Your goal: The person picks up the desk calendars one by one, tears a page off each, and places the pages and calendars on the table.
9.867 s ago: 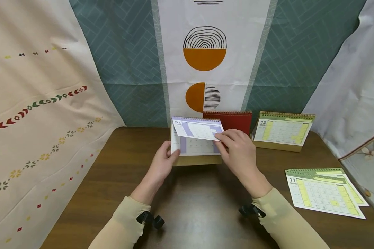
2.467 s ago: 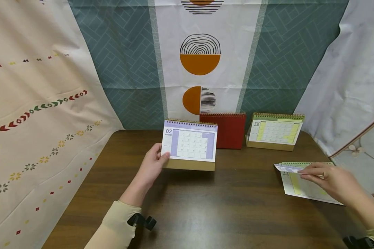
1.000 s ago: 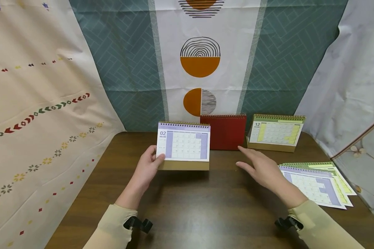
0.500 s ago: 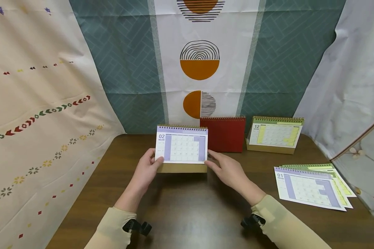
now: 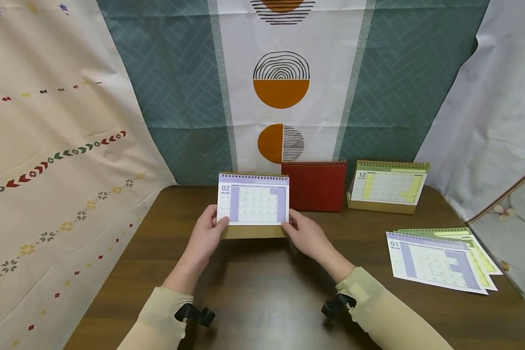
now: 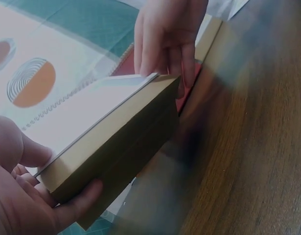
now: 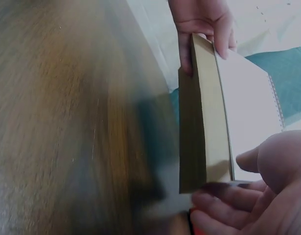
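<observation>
A desk calendar [image 5: 253, 201] with a purple-edged page marked 02 is held up at the table's far side, spiral binding along its top. My left hand [image 5: 203, 236] grips its left edge, thumb on the page front and fingers behind. At the right edge, my right hand [image 5: 306, 236] pinches it the same way. Both wrist views show the calendar's tan cardboard stand [image 6: 111, 129] from below, apart from the tabletop. A torn-off purple sheet [image 5: 435, 262] marked 01 lies at the right, on top of green-and-yellow sheets [image 5: 492, 267] that it partly covers.
A red spiral-bound calendar [image 5: 315, 187] stands behind, just right of the held one. Farther right stands a green-topped calendar [image 5: 387, 187] showing 12. Patterned cloth [image 5: 183, 97] hangs behind the dark wooden table [image 5: 262, 301], with more cloth at both sides.
The 01 sheet has come off the calendar, and my right hand has laid it on the sheets at the right. That hand has since returned left and taken the calendar's right edge.
</observation>
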A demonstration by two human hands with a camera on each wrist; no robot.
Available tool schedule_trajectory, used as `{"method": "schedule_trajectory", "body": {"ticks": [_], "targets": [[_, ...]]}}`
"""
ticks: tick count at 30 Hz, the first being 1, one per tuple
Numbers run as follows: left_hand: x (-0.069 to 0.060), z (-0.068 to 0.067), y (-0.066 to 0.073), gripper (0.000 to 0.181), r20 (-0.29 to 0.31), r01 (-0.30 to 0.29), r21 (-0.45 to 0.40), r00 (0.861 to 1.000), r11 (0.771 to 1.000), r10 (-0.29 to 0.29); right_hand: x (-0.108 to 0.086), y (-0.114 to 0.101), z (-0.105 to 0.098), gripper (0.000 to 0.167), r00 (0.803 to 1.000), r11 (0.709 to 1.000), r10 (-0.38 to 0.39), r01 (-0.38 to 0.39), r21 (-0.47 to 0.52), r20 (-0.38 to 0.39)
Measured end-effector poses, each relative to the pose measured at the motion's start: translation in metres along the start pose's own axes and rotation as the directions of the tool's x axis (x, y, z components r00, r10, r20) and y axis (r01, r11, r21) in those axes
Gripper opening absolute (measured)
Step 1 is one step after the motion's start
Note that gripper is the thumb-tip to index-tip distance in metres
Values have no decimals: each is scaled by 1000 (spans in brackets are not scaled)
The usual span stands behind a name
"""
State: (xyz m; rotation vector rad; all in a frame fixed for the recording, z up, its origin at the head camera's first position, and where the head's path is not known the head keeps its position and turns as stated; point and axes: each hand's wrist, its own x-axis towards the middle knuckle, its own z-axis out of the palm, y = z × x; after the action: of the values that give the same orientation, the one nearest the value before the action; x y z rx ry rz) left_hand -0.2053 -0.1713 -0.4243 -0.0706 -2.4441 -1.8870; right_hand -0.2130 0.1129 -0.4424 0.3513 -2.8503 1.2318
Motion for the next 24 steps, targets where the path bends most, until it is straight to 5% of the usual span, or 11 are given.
{"method": "schedule_trajectory", "body": {"ticks": [10, 24], "targets": [[-2, -2, -2, 28, -36, -12, 48, 999, 999, 13, 3, -12, 7, 50, 997, 991, 69, -72, -112, -33], [-2, -6, -14, 35, -70, 5, 99, 998, 995, 2, 11, -25, 17, 51, 995, 988, 100, -102, -119, -21]]}}
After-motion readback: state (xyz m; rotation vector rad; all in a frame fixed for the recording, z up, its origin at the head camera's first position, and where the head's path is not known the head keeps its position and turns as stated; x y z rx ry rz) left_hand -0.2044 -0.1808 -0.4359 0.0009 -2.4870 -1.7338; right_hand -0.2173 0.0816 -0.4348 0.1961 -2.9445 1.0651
